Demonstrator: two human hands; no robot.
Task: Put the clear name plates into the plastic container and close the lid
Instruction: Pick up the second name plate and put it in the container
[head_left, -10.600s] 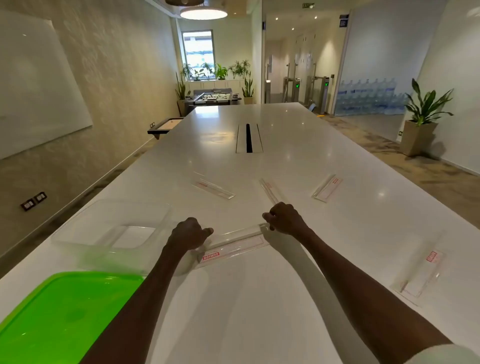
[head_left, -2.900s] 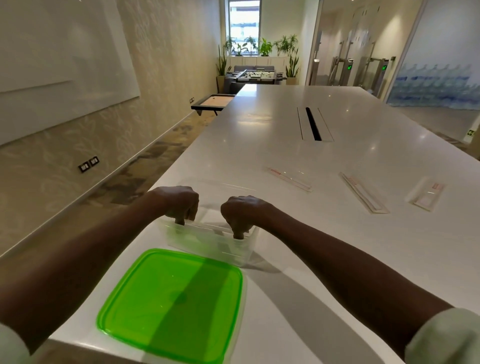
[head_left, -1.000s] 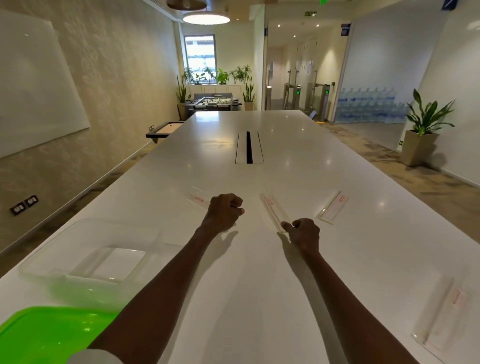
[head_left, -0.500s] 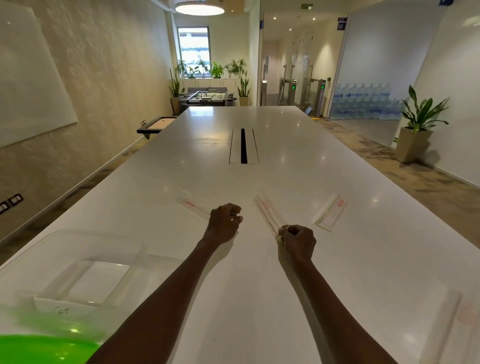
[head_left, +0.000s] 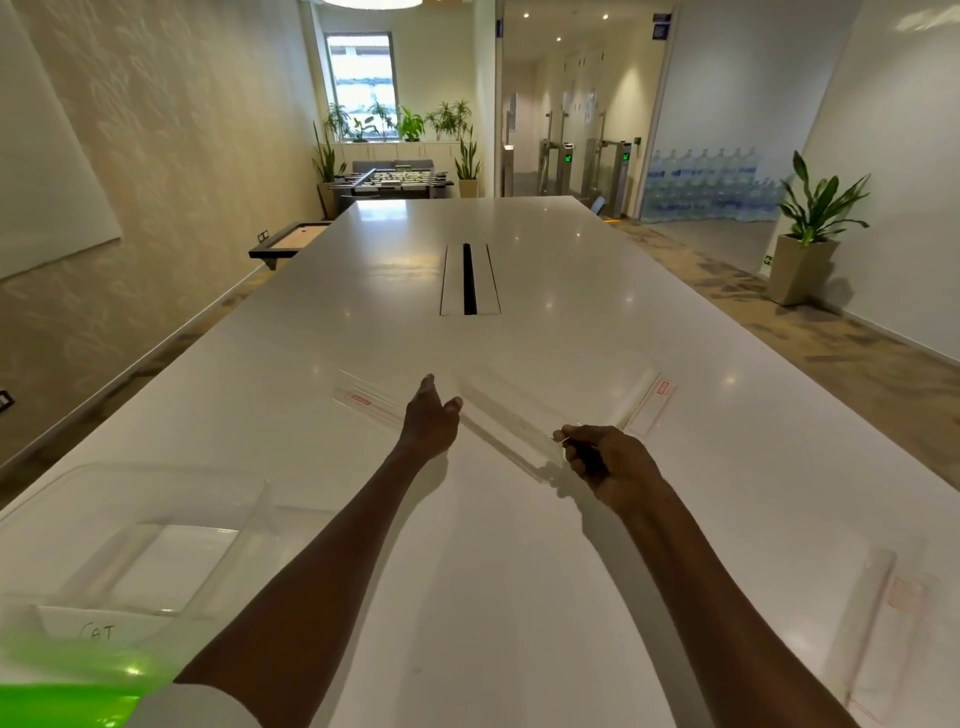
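Note:
My right hand (head_left: 605, 457) pinches the near end of a clear name plate (head_left: 506, 423) and holds that end slightly off the white table (head_left: 519, 597). My left hand (head_left: 431, 421) reaches out with straight fingers beside the plate's far end, holding nothing. Another name plate (head_left: 366, 397) lies just left of that hand. A third name plate (head_left: 647, 405) lies right of the held one, and a further plate (head_left: 878, 618) lies at the near right. The clear plastic container (head_left: 130, 561) stands open at the near left with plates inside. Its green lid (head_left: 57, 704) lies at the bottom left corner.
A cable slot (head_left: 469, 279) runs along the middle of the table further out. A potted plant (head_left: 805, 244) stands on the floor to the right. The table's left edge runs close to the wall.
My right hand has lifted the near end of the middle name plate. My left hand has opened from a fist and moved toward that plate's far end.

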